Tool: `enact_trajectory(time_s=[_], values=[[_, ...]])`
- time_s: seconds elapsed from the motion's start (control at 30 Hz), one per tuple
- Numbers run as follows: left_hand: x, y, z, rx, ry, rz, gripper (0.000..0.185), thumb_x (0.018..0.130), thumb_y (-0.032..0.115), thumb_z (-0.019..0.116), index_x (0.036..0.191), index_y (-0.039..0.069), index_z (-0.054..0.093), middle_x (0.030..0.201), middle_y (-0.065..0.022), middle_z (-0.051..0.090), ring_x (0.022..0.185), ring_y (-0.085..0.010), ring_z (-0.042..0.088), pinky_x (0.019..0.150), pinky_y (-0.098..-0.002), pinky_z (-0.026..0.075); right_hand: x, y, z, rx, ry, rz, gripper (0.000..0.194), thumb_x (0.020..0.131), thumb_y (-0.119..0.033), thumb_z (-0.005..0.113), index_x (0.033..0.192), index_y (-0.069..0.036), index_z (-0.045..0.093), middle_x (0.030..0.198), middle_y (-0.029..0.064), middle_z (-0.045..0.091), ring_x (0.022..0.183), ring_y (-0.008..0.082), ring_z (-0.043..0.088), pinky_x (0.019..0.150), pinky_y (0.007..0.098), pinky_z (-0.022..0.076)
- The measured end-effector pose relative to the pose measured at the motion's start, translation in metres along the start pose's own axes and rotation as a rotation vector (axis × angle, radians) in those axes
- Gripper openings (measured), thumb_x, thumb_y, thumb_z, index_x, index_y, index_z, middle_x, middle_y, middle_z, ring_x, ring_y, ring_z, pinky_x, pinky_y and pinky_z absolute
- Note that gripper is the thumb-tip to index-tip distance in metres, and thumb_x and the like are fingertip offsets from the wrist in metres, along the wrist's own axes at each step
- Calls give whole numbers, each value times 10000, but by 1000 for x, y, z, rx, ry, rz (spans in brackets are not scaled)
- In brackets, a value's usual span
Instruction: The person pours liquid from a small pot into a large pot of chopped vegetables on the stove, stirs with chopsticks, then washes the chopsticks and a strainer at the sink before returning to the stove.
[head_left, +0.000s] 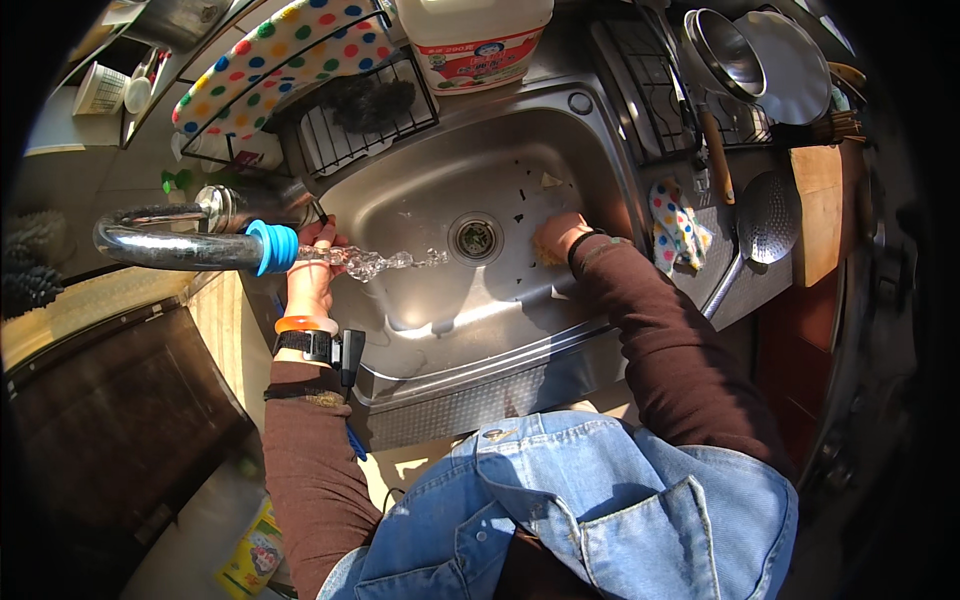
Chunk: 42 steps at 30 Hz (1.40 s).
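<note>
Water (367, 264) runs from the blue spout end (274, 247) of a curved metal faucet (180, 250) into the stainless steel sink (405, 187). My left hand (313, 274) is behind the stream at the faucet's base, its fingers on the thin dark lever (324, 219). Down in the right side of the basin, my right hand (564, 234) presses a yellowish scrubbing pad (547, 253) against the steel; most of the pad is hidden under the fingers. Dark scraps (518, 218) and a pale scrap (551, 180) lie near it. Green bits sit in the drain strainer (475, 238).
Behind the sink stand a large white plastic jug (476, 45) and a wire rack (367, 120) holding a dark scrubber (367, 103). On the right are a dotted cloth (677, 225), a perforated skimmer (769, 217), a wooden board (817, 217) and stacked metal bowls (724, 56).
</note>
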<state>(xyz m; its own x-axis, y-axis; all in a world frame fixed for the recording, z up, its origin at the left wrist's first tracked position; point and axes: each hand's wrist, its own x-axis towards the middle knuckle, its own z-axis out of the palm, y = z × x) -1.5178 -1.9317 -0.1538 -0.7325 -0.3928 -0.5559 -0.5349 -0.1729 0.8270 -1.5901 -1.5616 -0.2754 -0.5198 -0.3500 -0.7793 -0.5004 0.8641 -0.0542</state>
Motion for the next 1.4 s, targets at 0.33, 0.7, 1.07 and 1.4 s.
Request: enact_trajectory(time_s=[0.33, 0.7, 1.07, 1.4], values=[[-67, -14, -25, 7, -113, -82, 242, 937, 176, 571, 1118, 16, 570, 863, -55, 639, 694, -131, 639, 601, -234, 526, 69, 44, -53, 250, 358, 329, 314, 922, -294, 447, 1103, -106, 621, 1056, 170, 657, 967, 353, 635, 803, 435, 516], [-95, -15, -41, -90, -142, -68, 225, 949, 186, 556, 1107, 31, 595, 852, -46, 630, 694, -128, 630, 620, -240, 512, 0, 31, -27, 424, -101, 64, 163, 756, -121, 656, 893, -35, 683, 892, 188, 688, 889, 283, 674, 753, 388, 519], [-110, -33, -50, -33, -121, -104, 220, 955, 183, 542, 1111, 38, 599, 834, -46, 625, 695, -132, 629, 630, -242, 521, 17, 2, 4, 49, -51, -576, 254, 877, -297, 543, 1087, -179, 623, 1090, 131, 608, 994, 336, 603, 841, 377, 496], [-123, -43, -51, -56, -112, -94, 218, 948, 165, 548, 1108, 26, 599, 851, -61, 631, 719, -132, 627, 650, -244, 514, 33, -63, -19, -285, 217, -633, 276, 858, -224, 561, 1132, -218, 593, 1094, 92, 577, 950, 273, 640, 712, 386, 552]])
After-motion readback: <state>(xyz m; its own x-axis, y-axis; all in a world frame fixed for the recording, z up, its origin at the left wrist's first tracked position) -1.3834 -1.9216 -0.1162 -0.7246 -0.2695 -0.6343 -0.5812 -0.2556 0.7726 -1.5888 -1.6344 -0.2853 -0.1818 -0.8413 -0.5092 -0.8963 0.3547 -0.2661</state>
